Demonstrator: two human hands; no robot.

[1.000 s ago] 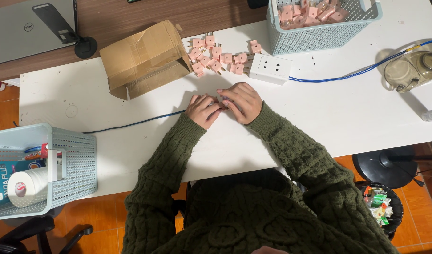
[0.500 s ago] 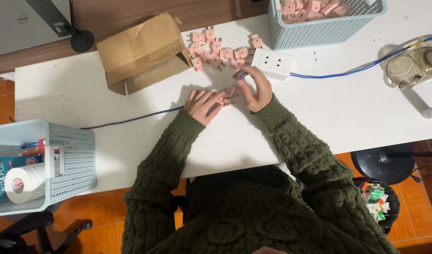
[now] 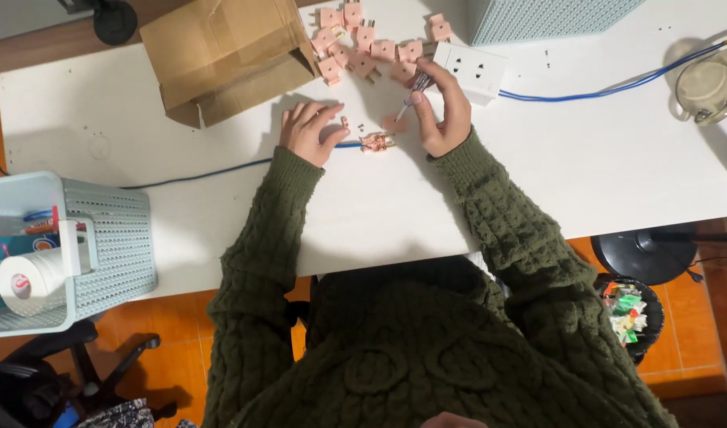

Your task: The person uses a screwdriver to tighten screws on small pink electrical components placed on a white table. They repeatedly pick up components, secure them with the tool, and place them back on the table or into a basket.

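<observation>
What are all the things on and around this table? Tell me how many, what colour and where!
Pink plug parts: many, pink, piled at the far edge.
Open plug: one, pink with copper, between the hands.
Blue wire: one, runs left from the open plug.
Screwdriver: one, dark, in the right hand.
Power strip: one, white, beside the pile.
Cardboard box: one, brown, far left.
Basket: one, pale blue, left edge.
Table: one, white.
Left hand: flat by the plug.
Right hand: grip around the screwdriver.

Top basket [image 3: 538,20] cut by edge
</observation>
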